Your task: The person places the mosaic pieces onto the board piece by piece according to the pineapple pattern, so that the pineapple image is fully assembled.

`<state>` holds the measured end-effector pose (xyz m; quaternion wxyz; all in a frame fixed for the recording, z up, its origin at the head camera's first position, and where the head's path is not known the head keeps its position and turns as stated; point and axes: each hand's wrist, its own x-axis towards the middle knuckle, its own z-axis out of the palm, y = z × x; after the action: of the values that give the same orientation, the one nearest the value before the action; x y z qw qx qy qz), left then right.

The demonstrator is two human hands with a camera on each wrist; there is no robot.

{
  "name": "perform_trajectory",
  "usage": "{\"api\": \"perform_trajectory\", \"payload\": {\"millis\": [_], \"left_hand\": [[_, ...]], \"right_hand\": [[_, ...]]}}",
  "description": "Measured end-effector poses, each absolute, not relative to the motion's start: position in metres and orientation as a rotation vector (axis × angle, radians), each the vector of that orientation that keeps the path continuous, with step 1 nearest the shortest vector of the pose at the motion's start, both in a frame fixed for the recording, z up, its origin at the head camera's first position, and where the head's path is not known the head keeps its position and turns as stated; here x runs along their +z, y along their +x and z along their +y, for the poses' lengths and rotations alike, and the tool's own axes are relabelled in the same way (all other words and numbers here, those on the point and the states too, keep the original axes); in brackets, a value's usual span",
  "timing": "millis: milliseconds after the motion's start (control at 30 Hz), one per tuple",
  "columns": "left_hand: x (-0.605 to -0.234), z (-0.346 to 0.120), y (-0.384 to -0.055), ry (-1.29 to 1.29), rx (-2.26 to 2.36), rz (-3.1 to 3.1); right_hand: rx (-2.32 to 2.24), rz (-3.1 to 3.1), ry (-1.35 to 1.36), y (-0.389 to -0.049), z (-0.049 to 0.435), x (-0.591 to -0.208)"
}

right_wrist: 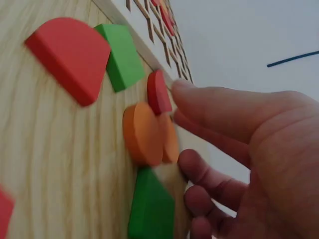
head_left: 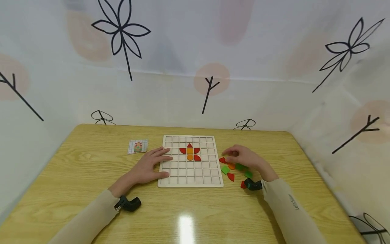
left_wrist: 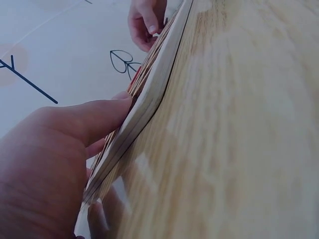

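Observation:
A white gridded board (head_left: 210,173) lies mid-table. Near its upper middle sit a red triangle (head_left: 190,145), several red quarter-circle pieces (head_left: 197,158), an orange square (head_left: 190,150) and an orange disc (head_left: 190,157). My left hand (head_left: 147,168) rests on the board's left edge, fingers spread, thumb on the lower rim. To the right, my right hand (head_left: 245,158) hovers over loose pieces with fingers loosely bent. In the right wrist view, its thumb is right beside a red piece (right_wrist: 158,92), near two orange discs (right_wrist: 143,133) and a green block (right_wrist: 152,206).
A small card (head_left: 138,146) with a printed coloured pattern lies left of the board. More loose pieces are scattered right of it, including a green square (head_left: 225,169) and a red quarter-circle (head_left: 231,177). A patterned cloth (head_left: 170,101) hangs behind the wooden table (head_left: 152,217).

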<state>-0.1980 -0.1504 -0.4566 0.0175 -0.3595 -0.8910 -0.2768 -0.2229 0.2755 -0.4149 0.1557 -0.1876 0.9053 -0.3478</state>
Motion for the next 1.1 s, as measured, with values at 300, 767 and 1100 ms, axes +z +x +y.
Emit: {"api": "perform_trajectory", "payload": {"millis": [300,767,1100], "left_hand": [[-0.459,-0.151,-0.198,-1.127,-0.870,-2.727],[-0.456,-0.150,-0.198,-1.129,-0.866,-2.731],[-0.457,-0.150,-0.198,-1.128,-0.858,-2.735]], "right_hand": [[-0.973,2.544,-0.470,-0.227,0.264,-0.410],[-1.115,2.531,-0.450,-0.228,0.277,-0.413],[-1.192,2.627,-0.433,-0.225,0.267,-0.401]]}}
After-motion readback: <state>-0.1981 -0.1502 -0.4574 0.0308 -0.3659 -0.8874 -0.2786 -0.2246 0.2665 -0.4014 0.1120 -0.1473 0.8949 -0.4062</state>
